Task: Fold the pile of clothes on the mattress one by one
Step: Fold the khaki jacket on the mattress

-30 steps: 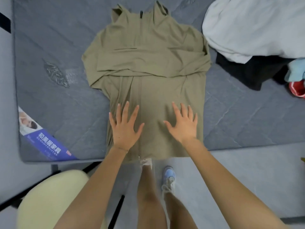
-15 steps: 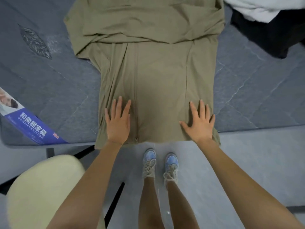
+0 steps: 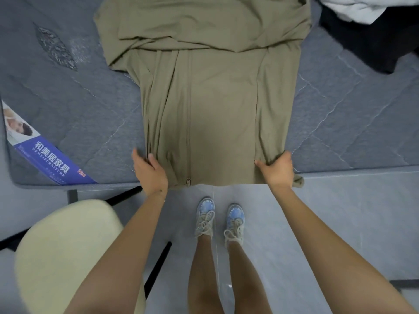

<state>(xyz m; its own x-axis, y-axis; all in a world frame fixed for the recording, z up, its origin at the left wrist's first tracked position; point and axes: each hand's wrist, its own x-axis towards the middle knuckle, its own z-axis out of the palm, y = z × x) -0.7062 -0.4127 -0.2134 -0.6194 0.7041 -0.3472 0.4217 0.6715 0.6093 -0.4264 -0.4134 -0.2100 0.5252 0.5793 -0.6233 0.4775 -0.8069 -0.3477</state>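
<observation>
An olive zip-up jacket (image 3: 217, 98) lies flat on the grey mattress (image 3: 86, 105), sleeves folded across its chest, its hem hanging slightly over the near edge. My left hand (image 3: 149, 171) grips the hem's left corner, thumb on top of the cloth. At the hem's right corner my right hand (image 3: 277, 167) pinches the fabric, which bunches under its fingers. The zipper pull sits between the two hands.
More clothes lie at the mattress's far right: a white garment (image 3: 353, 7) on a black one (image 3: 376, 41). A blue label (image 3: 52, 164) marks the mattress's near left corner. A pale yellow chair seat (image 3: 65, 252) stands at my left, with grey floor (image 3: 340, 223) underfoot.
Both hands slid from lying flat on the jacket's lower front out to the hem corners and closed on the fabric. The camera tilted down and nearer.
</observation>
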